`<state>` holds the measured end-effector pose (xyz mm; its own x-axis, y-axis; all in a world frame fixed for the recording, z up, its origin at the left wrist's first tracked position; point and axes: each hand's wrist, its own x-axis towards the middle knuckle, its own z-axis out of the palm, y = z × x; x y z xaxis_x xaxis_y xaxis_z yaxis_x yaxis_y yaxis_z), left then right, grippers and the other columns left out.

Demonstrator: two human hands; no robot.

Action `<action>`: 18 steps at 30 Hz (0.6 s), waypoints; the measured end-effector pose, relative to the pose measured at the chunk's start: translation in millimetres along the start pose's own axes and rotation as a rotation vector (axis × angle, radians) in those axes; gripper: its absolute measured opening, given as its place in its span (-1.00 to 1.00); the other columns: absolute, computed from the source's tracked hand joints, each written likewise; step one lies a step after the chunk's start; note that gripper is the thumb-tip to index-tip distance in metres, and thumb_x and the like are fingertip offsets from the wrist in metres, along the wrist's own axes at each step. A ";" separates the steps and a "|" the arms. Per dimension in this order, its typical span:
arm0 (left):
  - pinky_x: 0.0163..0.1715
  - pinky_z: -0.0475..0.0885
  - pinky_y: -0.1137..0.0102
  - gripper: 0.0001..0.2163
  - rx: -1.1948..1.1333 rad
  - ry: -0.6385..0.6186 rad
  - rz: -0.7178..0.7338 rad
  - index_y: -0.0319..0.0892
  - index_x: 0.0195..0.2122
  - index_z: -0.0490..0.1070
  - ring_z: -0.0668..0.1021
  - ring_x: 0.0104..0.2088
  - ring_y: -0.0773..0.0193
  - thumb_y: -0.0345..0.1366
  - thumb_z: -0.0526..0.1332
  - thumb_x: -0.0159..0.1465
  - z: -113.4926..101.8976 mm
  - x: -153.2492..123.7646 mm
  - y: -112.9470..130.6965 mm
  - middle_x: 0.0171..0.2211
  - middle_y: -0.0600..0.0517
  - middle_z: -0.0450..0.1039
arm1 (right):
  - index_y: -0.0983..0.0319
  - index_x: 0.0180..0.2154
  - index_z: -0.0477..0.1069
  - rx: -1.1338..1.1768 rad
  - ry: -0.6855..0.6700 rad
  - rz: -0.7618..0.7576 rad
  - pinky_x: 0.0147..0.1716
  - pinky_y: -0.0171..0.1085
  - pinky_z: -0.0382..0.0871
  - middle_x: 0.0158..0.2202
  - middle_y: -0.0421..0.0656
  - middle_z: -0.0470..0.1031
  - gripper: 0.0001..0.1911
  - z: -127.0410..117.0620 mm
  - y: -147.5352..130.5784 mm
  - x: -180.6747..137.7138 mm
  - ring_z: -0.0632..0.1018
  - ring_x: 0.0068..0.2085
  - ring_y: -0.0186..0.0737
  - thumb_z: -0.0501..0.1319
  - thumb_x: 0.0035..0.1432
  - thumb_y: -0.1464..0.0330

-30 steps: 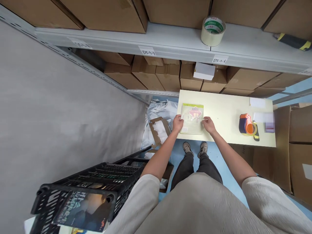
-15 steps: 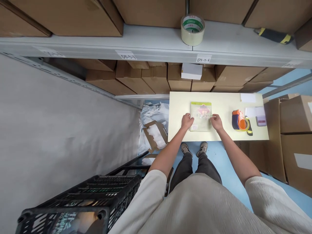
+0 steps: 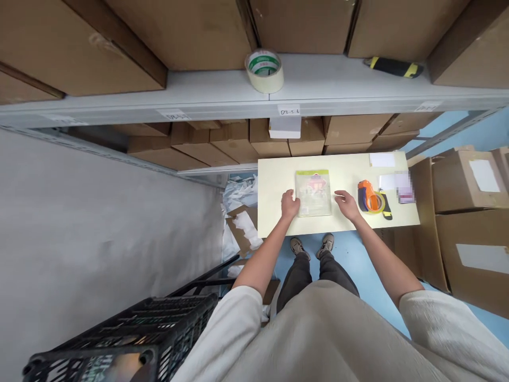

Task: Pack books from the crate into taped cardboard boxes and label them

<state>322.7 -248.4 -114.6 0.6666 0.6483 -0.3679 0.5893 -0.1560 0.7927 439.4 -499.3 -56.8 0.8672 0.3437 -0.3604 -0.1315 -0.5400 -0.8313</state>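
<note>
1 flat, green-topped packet (image 3: 313, 195) on 1 cream table (image 3: 274, 212).

Head view: left hand (image 3: 290, 205), loosely curled with a gap at the thumb, touches its left edge; right hand (image 3: 347, 206), half-spread, just apart. Rightward, 1 orange tape dispenser (image 3: 366, 192), 1 utility knife (image 3: 387, 210); behind, metal shelving (image 3: 318, 79) with 1 tape roll (image 3: 265, 83); blue floor (image 3: 342, 252).

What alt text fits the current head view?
A person's left hand is at the left edge of a flat, pale package with a green top strip, on a cream table, the right hand just off the package's right edge. An orange tape dispenser sits farther right; cardboard boxes line shelving beyond.
</note>
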 end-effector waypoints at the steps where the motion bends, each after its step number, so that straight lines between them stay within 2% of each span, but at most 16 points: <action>1: 0.33 0.43 0.00 -0.56 0.033 0.019 0.054 -0.12 0.10 0.49 0.60 0.17 -0.08 -0.46 0.29 0.16 1.8 -5.4 3.3 0.11 -0.18 0.55 | 0.16 0.02 0.56 0.002 0.016 -0.038 0.16 0.02 0.51 0.13 0.02 0.63 -0.61 -16.3 -0.9 -6.2 0.63 0.06 0.00 0.22 0.24 0.14; 5: 0.46 0.30 -0.02 -0.56 0.120 0.039 0.193 -0.12 0.13 0.50 0.48 0.34 -0.12 -0.48 0.24 0.21 17.6 -29.3 18.0 0.18 -0.22 0.51 | 0.19 -0.02 0.61 -0.041 0.175 -0.113 0.15 0.05 0.51 0.06 0.05 0.66 -0.60 -96.3 14.3 -23.4 0.63 0.04 0.05 0.20 0.28 0.11; 8: 0.47 0.30 -0.04 -0.56 0.143 0.005 0.220 -0.10 0.15 0.50 0.47 0.36 -0.12 -0.47 0.23 0.24 33.7 -45.0 27.8 0.22 -0.20 0.49 | 0.20 -0.05 0.62 -0.146 0.289 -0.054 0.15 0.07 0.51 0.04 0.07 0.67 -0.63 -152.8 44.9 -26.7 0.63 0.02 0.08 0.17 0.26 0.18; 10: 0.47 0.31 -0.05 -0.57 0.156 -0.023 0.224 -0.09 0.15 0.50 0.47 0.37 -0.12 -0.46 0.22 0.25 44.5 -53.4 32.8 0.23 -0.19 0.49 | 0.22 -0.07 0.61 -0.273 0.307 0.012 0.12 0.07 0.52 0.03 0.09 0.66 -0.65 -178.9 68.4 -26.2 0.63 -0.03 0.07 0.17 0.22 0.24; 13: 0.46 0.32 -0.05 -0.58 0.173 -0.079 0.221 -0.11 0.15 0.50 0.47 0.38 -0.13 -0.45 0.22 0.26 60.3 -63.2 38.6 0.23 -0.21 0.50 | 0.23 -0.07 0.60 -0.458 0.242 0.070 0.12 0.05 0.50 0.06 0.12 0.62 -0.68 -196.7 97.7 -24.0 0.62 -0.02 0.08 0.22 0.17 0.31; 18: 0.45 0.35 -0.06 -0.58 0.174 -0.176 0.199 -0.11 0.15 0.51 0.49 0.36 -0.12 -0.43 0.23 0.26 81.1 -74.6 42.3 0.24 -0.21 0.52 | 0.23 0.02 0.53 -0.687 0.136 0.078 0.11 0.06 0.45 0.11 0.19 0.56 -0.66 -192.7 121.4 -19.7 0.55 0.09 0.21 0.28 0.22 0.28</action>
<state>334.9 -363.7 -93.0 0.8363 0.4559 -0.3046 0.4987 -0.4014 0.7682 499.0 -719.6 -69.0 0.9260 0.2089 -0.3146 0.0981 -0.9375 -0.3339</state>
